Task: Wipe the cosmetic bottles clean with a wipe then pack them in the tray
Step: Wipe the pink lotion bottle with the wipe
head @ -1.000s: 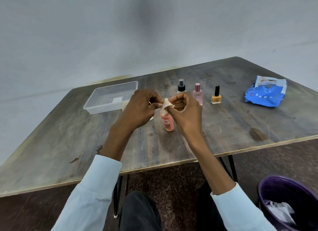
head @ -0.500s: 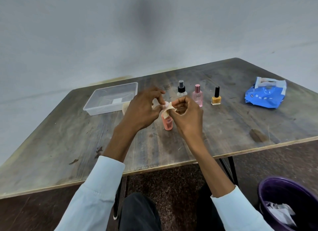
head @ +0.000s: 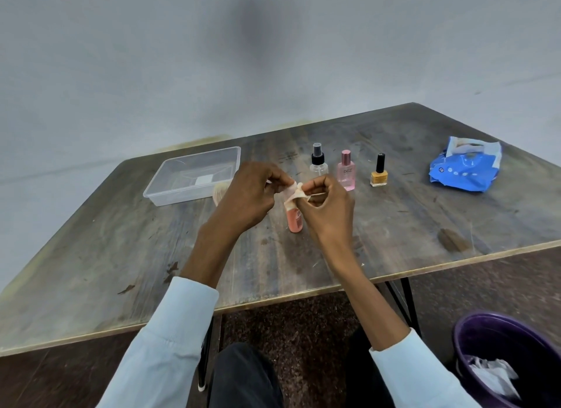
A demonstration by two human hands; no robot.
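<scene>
Both hands meet above the table's middle and pinch a small white wipe point(head: 294, 192) between them. My left hand point(head: 249, 195) holds its left end, my right hand point(head: 326, 207) its right end. Just below them an orange-pink bottle point(head: 295, 221) stands on the table, its top hidden by the wipe. Behind stand a clear spray bottle point(head: 318, 164) with a black cap, a pink perfume bottle point(head: 346, 171) and a yellow nail polish bottle point(head: 379, 173). A clear plastic tray point(head: 170, 192) sits at the back left with no bottles in it.
A blue wipes pack point(head: 464, 172) lies at the right of the wooden table point(head: 121, 255). A cream object point(head: 219, 192) peeks out behind my left hand, beside the tray. A purple bin point(head: 485, 334) holding used wipes stands on the floor at lower right.
My hands have stayed above the orange-pink bottle, working the wipe between their fingers. My left fingers lifted off briefly and now pinch the wipe again.
</scene>
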